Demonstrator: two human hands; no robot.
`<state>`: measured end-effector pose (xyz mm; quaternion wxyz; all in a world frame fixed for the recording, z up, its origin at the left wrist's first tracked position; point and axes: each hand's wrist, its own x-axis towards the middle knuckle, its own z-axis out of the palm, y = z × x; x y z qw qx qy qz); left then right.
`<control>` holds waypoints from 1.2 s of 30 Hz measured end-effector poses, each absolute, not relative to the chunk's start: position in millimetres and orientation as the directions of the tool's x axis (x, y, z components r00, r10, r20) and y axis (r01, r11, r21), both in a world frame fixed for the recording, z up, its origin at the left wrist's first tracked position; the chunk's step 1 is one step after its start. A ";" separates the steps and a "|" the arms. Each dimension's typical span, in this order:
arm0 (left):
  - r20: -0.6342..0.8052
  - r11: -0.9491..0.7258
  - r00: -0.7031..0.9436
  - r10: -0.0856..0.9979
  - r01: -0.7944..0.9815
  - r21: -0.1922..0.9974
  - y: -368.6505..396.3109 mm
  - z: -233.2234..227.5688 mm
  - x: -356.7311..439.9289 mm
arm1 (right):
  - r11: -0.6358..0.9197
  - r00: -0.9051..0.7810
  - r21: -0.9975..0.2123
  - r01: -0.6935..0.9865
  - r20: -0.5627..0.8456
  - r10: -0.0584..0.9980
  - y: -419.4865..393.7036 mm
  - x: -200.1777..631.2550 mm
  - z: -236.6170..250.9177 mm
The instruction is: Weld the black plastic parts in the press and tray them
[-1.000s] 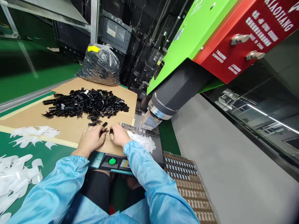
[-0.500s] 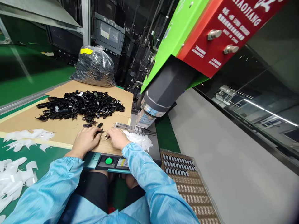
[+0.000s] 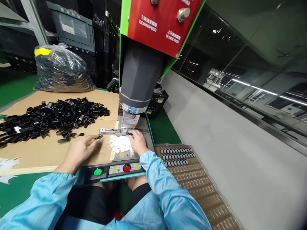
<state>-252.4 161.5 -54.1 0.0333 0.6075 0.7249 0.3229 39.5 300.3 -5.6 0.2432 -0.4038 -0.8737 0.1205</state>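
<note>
My left hand (image 3: 82, 149) is over the cardboard, its thumb and fingers closed on a small black plastic part (image 3: 98, 137). At the metal fixture (image 3: 110, 131) below the press head (image 3: 130, 119), my right hand (image 3: 137, 141) has its fingertips on another small black part (image 3: 129, 134), mostly hidden by the fingers. White film pieces (image 3: 121, 143) lie in a heap just left of my right hand. A large pile of black plastic parts (image 3: 57, 116) is spread on the cardboard beyond my left hand.
A clear bag of dark parts (image 3: 63, 70) stands behind the pile. A green button (image 3: 98, 172) and a red button (image 3: 127, 168) sit on the machine's front edge. To the right below is a tray (image 3: 192, 182) with rows of grey parts. Grey crates (image 3: 72, 27) are stacked behind.
The view has turned right. My right hand has moved from beside my left hand over to the fixture under the press head. The left hand still holds a black part over the cardboard.
</note>
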 end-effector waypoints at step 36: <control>0.129 -0.082 0.040 0.991 0.937 0.341 112.6 -96.1 -241.6 | 0.608 -0.546 -0.482 0.631 0.281 0.789 247.4 231.4 -60.3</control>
